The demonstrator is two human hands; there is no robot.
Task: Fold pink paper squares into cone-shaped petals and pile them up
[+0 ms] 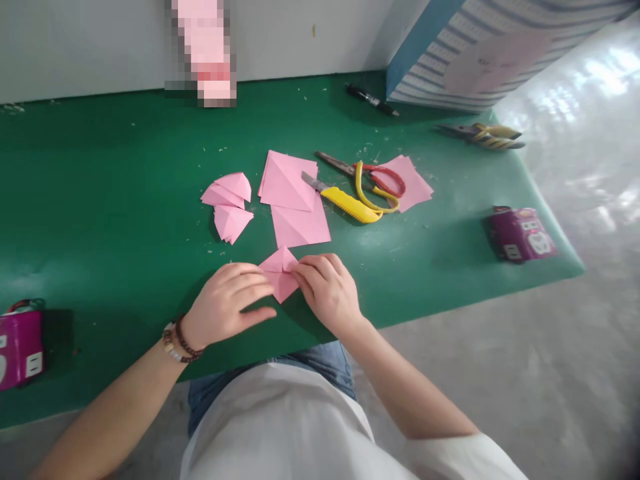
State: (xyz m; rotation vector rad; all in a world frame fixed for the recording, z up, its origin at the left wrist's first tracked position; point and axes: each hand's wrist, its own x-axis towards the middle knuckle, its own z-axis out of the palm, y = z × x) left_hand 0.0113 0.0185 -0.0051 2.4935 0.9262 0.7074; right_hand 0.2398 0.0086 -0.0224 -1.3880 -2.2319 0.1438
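Observation:
A partly folded square of pink paper point(281, 283) lies near the table's front edge between my hands. My left hand point(227, 303) rests at its left corner, fingers stretched out and thumb apart. On the other side, my right hand point(330, 290) has its fingers closed on the paper's right corner; the fingertips are partly hidden. Just beyond lie creased pink sheets point(290, 183), loosely stacked. Folded pink paper pieces point(227, 200) sit to the left of that stack.
Scissors point(373, 177) and a yellow utility knife point(350, 203) lie beside more pink paper point(413, 183). Farther back are a black pen point(371, 100), pliers point(483, 135) and a striped box point(450, 60). Purple boxy objects point(523, 233) stand at both sides of the green table point(125, 153).

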